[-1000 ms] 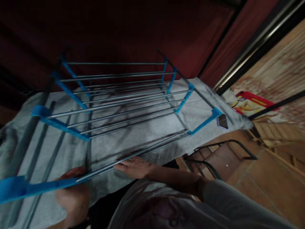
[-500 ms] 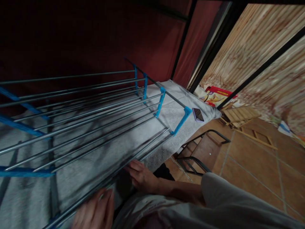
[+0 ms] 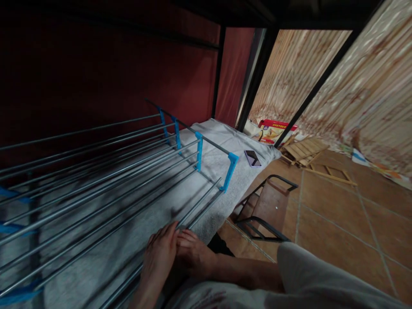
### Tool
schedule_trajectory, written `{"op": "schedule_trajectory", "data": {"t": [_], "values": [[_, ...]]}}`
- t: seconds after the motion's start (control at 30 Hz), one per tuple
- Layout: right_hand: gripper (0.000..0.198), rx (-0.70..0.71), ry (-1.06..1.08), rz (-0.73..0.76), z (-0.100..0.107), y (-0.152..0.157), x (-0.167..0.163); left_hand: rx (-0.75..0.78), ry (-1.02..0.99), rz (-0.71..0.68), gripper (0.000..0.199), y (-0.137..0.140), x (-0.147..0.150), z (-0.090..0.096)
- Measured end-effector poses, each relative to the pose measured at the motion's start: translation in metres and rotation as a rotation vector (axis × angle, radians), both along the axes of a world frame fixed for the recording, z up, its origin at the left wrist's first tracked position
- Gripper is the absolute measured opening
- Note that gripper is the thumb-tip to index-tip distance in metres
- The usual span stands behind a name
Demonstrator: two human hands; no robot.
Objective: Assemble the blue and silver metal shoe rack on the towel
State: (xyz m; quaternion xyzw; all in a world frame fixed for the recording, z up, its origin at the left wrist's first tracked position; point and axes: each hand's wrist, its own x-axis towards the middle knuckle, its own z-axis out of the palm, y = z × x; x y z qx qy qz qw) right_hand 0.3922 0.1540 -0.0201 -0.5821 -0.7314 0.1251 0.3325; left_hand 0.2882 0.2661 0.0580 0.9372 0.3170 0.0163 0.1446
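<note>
A drying rack with grey metal rods and blue plastic brackets (image 3: 229,171) lies on a bed covered by a grey sheet (image 3: 222,135). Close to my body run two near rods (image 3: 206,207). The inner one's far end shows just beside the corner bracket; I cannot tell whether it sits in it. My left hand (image 3: 161,253) is closed over these rods, fingers curled away from me. Right beside it, my right hand (image 3: 197,254) is wrapped round them too, the two hands touching. My fingers hide that stretch of rod.
A phone (image 3: 252,158) lies near the bed's edge. On the tiled floor stand a small black-framed stool (image 3: 272,204) and folded wooden pieces (image 3: 305,150). Behind them is a red and yellow box (image 3: 273,131). Black bed-frame posts (image 3: 257,81) rise at the bed's end.
My left hand has slid along the near rods to the right, up against my right hand, which stays near its spot. The whole view has shifted, so the rack appears lower and further left.
</note>
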Motion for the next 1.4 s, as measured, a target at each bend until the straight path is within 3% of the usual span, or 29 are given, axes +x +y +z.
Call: {"op": "schedule_trajectory", "data": {"t": [0.07, 0.13, 0.23, 0.33, 0.43, 0.53, 0.6, 0.73, 0.9, 1.1, 1.4], "values": [[0.041, 0.020, 0.038, -0.030, -0.003, -0.008, 0.013, -0.017, 0.021, 0.012, 0.040, -0.002, -0.001, 0.002], [0.031, 0.084, 0.124, -0.169, -0.007, -0.014, 0.028, -0.027, 0.048, 0.027, 0.040, -0.005, -0.001, 0.004], [0.020, 0.209, 0.329, -0.557, -0.011, -0.020, 0.062, -0.032, 0.086, 0.023, 0.041, -0.008, 0.001, 0.008], [0.020, 0.322, 0.508, -0.960, -0.006, -0.023, 0.104, -0.027, 0.123, 0.024, 0.042, -0.008, 0.002, 0.009], [0.037, 0.387, 0.541, -1.133, 0.005, -0.024, 0.147, -0.034, 0.136, 0.004, 0.040, -0.006, 0.001, 0.007], [0.049, 0.340, 0.573, -1.028, 0.012, -0.021, 0.178, -0.074, 0.120, -0.038, 0.036, -0.002, 0.001, 0.009], [0.045, 0.278, 0.589, -0.939, 0.013, -0.016, 0.190, -0.124, 0.134, -0.046, 0.035, 0.001, 0.003, 0.015], [0.033, 0.227, 0.567, -0.917, 0.009, -0.009, 0.200, -0.215, 0.163, -0.058, 0.037, 0.002, 0.021, 0.026], [0.024, 0.202, 0.546, -0.890, 0.008, -0.011, 0.205, -0.250, 0.040, -0.079, 0.036, -0.012, 0.082, 0.027], [0.024, 0.166, 0.509, -0.851, 0.016, -0.015, 0.206, -0.127, -0.008, -0.102, 0.033, -0.029, 0.147, 0.030], [0.025, 0.156, 0.493, -0.838, 0.024, -0.017, 0.206, -0.109, 0.008, -0.113, 0.041, -0.035, 0.146, 0.027]]}}
